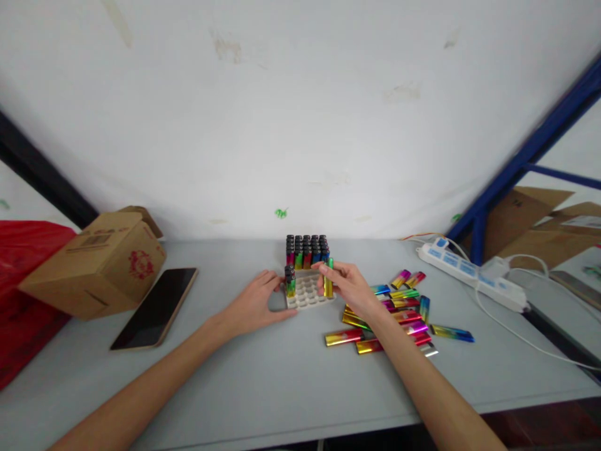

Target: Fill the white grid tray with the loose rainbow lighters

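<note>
Basically, left hand sits loosely spread against the tray mid-frame, probably steadying it; right hand pinches a gold-green lighter upright, presumably matching the slots.

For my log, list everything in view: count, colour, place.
Tray: one, whitish, centre
Lighters: many, black-topped, in tray
Loose pieces: many, multicoloured, tray's right
Held piece: one, gold-green, tray's right side
Phone: one, black, left
Box: one, brown, left
Bag: one, red, leftmost
Power strip: one, white, right
Cables: several, mostly white, right
Frame: one, blue, right
Cartons: several, brown, rightmost
Table: one, grey, beneath
Wall: one, white, behind
Left hand: one, tray's left
Right hand: one, holding piece
</note>
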Demonstrator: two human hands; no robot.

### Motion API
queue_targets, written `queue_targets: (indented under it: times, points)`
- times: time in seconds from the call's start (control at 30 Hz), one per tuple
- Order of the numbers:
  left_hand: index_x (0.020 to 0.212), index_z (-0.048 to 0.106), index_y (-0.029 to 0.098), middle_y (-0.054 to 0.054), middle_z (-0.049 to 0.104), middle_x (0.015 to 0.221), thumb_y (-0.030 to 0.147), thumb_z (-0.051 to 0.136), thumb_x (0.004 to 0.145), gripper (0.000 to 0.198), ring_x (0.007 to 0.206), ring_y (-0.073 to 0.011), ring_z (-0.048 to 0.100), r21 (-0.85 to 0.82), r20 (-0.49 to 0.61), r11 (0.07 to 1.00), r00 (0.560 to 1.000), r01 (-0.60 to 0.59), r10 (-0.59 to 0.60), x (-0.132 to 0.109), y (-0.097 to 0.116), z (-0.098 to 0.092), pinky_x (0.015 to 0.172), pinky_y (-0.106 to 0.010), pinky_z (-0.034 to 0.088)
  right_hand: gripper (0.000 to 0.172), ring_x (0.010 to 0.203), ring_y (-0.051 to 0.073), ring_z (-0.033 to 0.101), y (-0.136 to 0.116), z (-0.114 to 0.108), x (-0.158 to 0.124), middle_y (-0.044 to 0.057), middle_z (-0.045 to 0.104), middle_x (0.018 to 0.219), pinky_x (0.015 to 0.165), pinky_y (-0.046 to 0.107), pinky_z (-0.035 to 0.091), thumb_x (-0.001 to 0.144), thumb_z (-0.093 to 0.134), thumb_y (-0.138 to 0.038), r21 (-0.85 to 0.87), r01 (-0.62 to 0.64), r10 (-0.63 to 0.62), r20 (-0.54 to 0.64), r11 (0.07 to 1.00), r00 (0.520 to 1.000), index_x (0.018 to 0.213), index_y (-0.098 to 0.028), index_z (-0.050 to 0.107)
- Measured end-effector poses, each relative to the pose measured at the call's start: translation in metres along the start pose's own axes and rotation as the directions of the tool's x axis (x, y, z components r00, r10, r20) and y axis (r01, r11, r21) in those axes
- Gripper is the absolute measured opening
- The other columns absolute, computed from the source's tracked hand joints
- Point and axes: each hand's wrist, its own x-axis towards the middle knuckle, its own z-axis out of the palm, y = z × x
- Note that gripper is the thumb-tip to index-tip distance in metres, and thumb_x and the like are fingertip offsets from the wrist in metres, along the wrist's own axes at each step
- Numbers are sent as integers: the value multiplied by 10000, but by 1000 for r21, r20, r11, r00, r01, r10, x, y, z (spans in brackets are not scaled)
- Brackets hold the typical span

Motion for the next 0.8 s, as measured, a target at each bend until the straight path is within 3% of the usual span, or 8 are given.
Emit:
queue_targets:
  times: [0.13,0.27,0.47,0.8]
  points:
    - [984,679,258,-94,757,1069,726,836,931,497,1032,-341,740,-11,8,1000,1000,1,0,0,0,0,963,-473,633,675,646,163,595,5,1,5,-23,681,725,636,308,472,922,792,-893,-111,80,-81,-7,991,997,1008,-227,728]
    - [1001,681,249,-89,751,1072,716,842,935,498,1033,-332,739,-25,4,1000,1000,2,-2,0,0,-1,973,-471,630,644,604,168,466,15,6,6,-81,478,677,576,305,434,978,648,-928,-193,58,-74,-74,980,995,949,-287,591]
    - [984,660,257,-89,748,1064,715,848,924,499,1039,-346,735,-32,4,999,1000,1,-1,0,3,2,966,-479,623,581,707,186,509,13,17,-1,-35,547,701,682,326,371,1083,516,-782,-549,106,-228,-158,829,961,799,-275,514]
    - [981,639,259,-88,742,1074,711,849,922,502,1048,-344,730,-62,28,998,1000,12,-11,0,5,4,967,-477,623,591,661,157,415,2,20,-6,-55,411,633,648,321,297,1030,528,-755,-588,106,-262,-187,802,947,701,-284,394]
